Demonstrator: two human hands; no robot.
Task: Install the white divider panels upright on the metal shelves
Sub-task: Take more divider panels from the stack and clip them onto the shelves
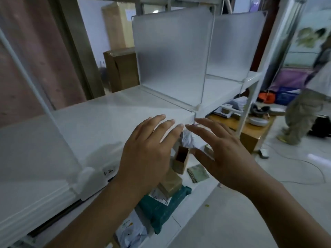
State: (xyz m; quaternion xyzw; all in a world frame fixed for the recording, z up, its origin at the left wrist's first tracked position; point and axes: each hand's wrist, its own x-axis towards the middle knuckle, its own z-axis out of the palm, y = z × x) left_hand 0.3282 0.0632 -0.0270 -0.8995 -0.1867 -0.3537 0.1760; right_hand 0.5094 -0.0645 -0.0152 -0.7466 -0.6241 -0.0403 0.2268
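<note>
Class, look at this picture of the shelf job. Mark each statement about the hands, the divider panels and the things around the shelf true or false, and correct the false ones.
1. Both hands are empty and open. True: the left hand and right hand hold nothing.
2. A divider panel stands upright on the shelf. True.
3. The right hand grips that panel. False: it hovers near the shelf's front edge.
4. A cardboard box stands behind the shelf. True.
5. Parcels lie on the upper shelf. False: the green parcel lies below it.
</note>
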